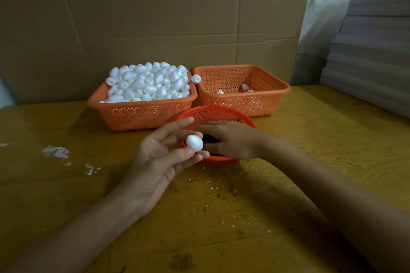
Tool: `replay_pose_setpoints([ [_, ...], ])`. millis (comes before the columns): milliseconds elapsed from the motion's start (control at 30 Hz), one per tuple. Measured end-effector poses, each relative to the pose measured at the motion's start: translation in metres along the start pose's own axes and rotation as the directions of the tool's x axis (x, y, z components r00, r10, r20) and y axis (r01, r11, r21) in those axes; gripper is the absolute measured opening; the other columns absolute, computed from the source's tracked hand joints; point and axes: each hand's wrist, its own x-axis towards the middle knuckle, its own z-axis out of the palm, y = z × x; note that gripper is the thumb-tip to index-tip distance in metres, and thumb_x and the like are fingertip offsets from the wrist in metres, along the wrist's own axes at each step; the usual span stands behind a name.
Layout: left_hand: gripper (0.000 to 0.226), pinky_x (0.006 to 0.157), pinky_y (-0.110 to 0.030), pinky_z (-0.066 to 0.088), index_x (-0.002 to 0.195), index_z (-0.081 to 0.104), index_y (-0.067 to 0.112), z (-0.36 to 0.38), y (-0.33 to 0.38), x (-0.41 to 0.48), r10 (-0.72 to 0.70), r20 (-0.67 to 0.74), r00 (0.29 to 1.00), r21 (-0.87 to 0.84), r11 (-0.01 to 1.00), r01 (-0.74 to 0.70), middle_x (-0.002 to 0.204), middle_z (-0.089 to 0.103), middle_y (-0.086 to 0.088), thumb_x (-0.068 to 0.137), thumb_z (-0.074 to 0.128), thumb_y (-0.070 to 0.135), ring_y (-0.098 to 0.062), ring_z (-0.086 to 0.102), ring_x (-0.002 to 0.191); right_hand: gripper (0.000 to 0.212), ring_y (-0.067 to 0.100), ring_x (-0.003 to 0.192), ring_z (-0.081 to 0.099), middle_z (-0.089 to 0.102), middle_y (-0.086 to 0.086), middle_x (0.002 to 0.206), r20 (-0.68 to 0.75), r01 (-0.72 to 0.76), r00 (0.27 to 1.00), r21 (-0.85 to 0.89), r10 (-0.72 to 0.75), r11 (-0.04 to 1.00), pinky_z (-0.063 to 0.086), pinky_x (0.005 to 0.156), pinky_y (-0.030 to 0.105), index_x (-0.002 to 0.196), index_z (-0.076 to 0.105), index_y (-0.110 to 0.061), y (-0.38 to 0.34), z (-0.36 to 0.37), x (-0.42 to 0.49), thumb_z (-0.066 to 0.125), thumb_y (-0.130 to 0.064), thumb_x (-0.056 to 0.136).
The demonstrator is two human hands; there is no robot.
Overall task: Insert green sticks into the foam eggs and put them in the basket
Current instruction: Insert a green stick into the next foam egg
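Head cam: left hand (159, 157) pinches one foam egg (194, 143) between thumb and fingertips over the round red basket (213, 111) mid-table, right hand (231, 139) reaches palm-down into it, grip can't tell; full egg basket (142, 115) and second basket (255, 104) holding a few eggs sit at the table's (310, 139) back edge.

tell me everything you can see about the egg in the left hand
The foam egg is small, plain white and matte, like smooth polystyrene, with no green stick showing in it. The left hand, palm up, pinches it between the thumb tip below and the fingers behind. It is held in the air over the near left rim of the round red basket, close beside the right hand, which reaches into that basket.
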Motion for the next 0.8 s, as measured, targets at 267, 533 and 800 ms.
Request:
replay_pose_setpoints([
  [267,0.058,0.087,-0.034,0.061,0.121,0.071,0.013,0.0005,0.0009,-0.0021,0.051,0.057,0.997,0.104,0.993,-0.056,0.122,0.072,-0.021,0.069,0.096,0.016,-0.043,0.075,0.101,0.033,0.019,0.114,0.057,0.059,-0.002,0.119,0.001,0.011,1.000,-0.004,-0.011,1.000,0.045,0.100,0.050,0.136,0.055,-0.027,-0.0017,-0.0007,-0.0018,0.050,-0.041,0.107],
  [533,0.050,0.086,-0.034,0.061,0.112,0.073,0.014,0.0013,0.0010,-0.0030,0.073,0.087,0.994,0.148,0.985,-0.086,0.121,0.073,-0.021,0.068,0.096,0.018,-0.042,0.075,0.099,0.027,0.014,0.106,0.053,0.057,-0.005,0.112,-0.011,0.026,1.000,0.009,-0.026,1.000,0.045,0.097,0.049,0.129,0.057,-0.027,-0.0020,-0.0010,-0.0020,0.050,-0.040,0.107],
  [800,0.044,0.078,-0.032,0.061,0.112,0.075,0.015,0.0016,-0.0005,-0.0033,0.090,0.070,0.993,0.222,0.969,-0.103,0.116,0.075,-0.019,0.071,0.088,0.010,-0.035,0.076,0.090,0.033,0.018,0.114,0.056,0.060,-0.003,0.121,0.000,0.013,1.000,0.022,-0.013,1.000,0.045,0.100,0.050,0.137,0.056,-0.028,-0.0033,-0.0021,-0.0031,0.048,-0.041,0.107],
])
